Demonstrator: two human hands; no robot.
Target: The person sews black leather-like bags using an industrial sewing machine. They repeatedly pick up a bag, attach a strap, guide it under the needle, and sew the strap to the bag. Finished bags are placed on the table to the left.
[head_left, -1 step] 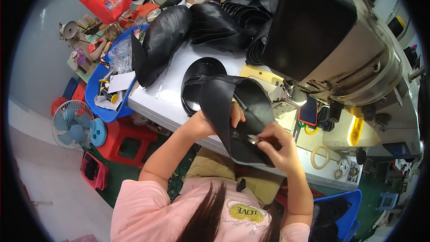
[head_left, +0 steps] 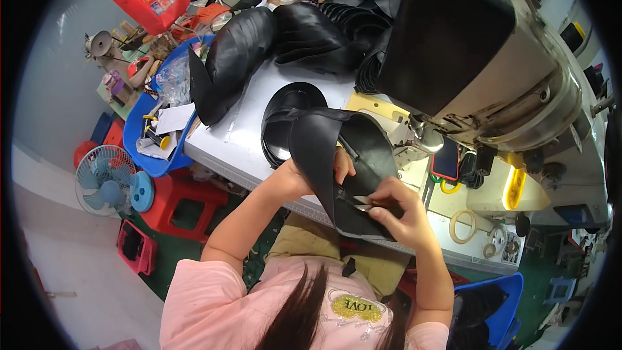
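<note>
A folded, curved black leather-like piece [head_left: 316, 155] is held up over the near edge of the table. My left hand [head_left: 343, 163] is closed on it; the palm is hidden behind the fold and the fingertips show inside. My right hand [head_left: 400, 212] pinches a small shiny metal tool [head_left: 363, 207] against the inner face of the piece, just below the left fingers. Most of that tool is covered by the fingers, so its kind is unclear. Behind the piece lies a stack of rounded black pieces [head_left: 295, 98] on the white table.
A large sewing machine [head_left: 479, 100] stands to the right, with a lit lamp [head_left: 514, 189] and a phone [head_left: 446, 161] nearby. Stacked black pieces [head_left: 240, 58] fill the table's back. At left are a blue basin [head_left: 146, 159], a red stool [head_left: 168, 210] and a fan [head_left: 107, 178].
My right hand has shifted slightly left, and the metal tip has moved further along the inside of the black piece. The left hand has not visibly moved.
</note>
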